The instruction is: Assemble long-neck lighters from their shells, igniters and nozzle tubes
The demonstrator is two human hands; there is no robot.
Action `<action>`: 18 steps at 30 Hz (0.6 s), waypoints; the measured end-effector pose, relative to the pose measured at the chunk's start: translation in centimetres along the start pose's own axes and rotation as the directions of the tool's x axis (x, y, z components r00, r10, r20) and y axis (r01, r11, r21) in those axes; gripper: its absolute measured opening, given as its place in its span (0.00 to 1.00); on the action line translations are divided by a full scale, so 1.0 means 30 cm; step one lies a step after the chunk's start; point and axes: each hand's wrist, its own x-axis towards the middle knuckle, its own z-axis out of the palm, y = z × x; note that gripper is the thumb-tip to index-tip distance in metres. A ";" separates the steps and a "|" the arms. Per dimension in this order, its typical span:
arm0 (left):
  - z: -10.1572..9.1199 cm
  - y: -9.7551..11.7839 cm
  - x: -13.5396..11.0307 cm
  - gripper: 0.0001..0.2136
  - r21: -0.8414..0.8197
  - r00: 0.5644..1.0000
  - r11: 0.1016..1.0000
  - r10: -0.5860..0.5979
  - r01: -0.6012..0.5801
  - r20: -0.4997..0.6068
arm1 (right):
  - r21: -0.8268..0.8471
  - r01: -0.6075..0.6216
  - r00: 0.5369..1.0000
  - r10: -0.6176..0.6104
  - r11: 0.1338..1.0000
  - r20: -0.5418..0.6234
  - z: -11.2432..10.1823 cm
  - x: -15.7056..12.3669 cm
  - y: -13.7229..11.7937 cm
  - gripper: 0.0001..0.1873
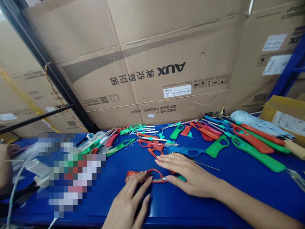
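Observation:
A red gas lighter half-shell lies on the blue table, its inner parts showing. My left hand has its fingertips on the shell's handle end, pressing it down. My right hand is spread over the front end, fingers stretched out and thumb touching near the metal tip. Below its palm a small green piece shows in part. Just beyond the right hand lie a blue lighter shell and a thin metal shaft, partly covered by that hand. Another red lighter shell lies by the right fingertips.
Several green and red lighter shells spread along the back and right. Metal lighter tubes lie at the back. A large cardboard box walls off the rear. A power strip and cables are at left; another person's hand shows at the left edge.

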 end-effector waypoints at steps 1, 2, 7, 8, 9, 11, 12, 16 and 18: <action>-0.003 -0.001 0.001 0.22 0.003 1.000 1.000 0.001 -0.001 0.000 | -0.013 0.006 0.999 -0.006 1.000 -0.048 -0.006 0.001 0.006 0.23; -0.006 -0.001 0.002 0.22 0.005 1.000 1.000 0.002 -0.002 0.001 | -0.027 0.011 0.996 -0.014 1.000 -0.086 -0.011 0.001 0.011 0.22; -0.025 -0.007 0.020 0.21 -0.006 1.000 1.000 0.007 -0.006 0.022 | -0.074 -0.024 0.980 0.009 0.997 -0.201 -0.012 -0.001 0.027 0.13; -0.027 -0.008 0.025 0.21 -0.006 1.000 1.000 0.009 -0.009 0.024 | -0.086 -0.047 0.976 0.027 0.995 -0.215 -0.010 -0.002 0.028 0.11; -0.029 -0.010 0.030 0.21 -0.007 1.000 1.000 0.014 -0.014 0.024 | -0.100 -0.073 0.973 0.049 0.992 -0.224 -0.007 -0.004 0.029 0.09; -0.032 -0.016 0.039 0.21 -0.010 0.999 0.999 0.031 -0.031 0.012 | -0.128 -0.126 0.970 0.095 0.984 -0.226 -0.004 -0.006 0.035 0.07; -0.034 -0.020 0.044 0.21 -0.015 0.999 0.999 0.039 -0.039 0.003 | -0.138 -0.149 0.969 0.117 0.979 -0.219 -0.004 -0.006 0.038 0.06; -0.047 -0.047 0.057 0.20 -0.036 0.999 0.999 0.034 -0.035 -0.021 | -0.122 -0.208 0.971 0.190 0.970 -0.144 -0.011 0.026 0.047 0.04; -0.053 -0.063 0.061 0.20 -0.052 0.999 0.999 0.008 -0.010 -0.038 | -0.132 -0.230 0.971 0.219 0.964 -0.091 -0.011 0.072 0.041 0.08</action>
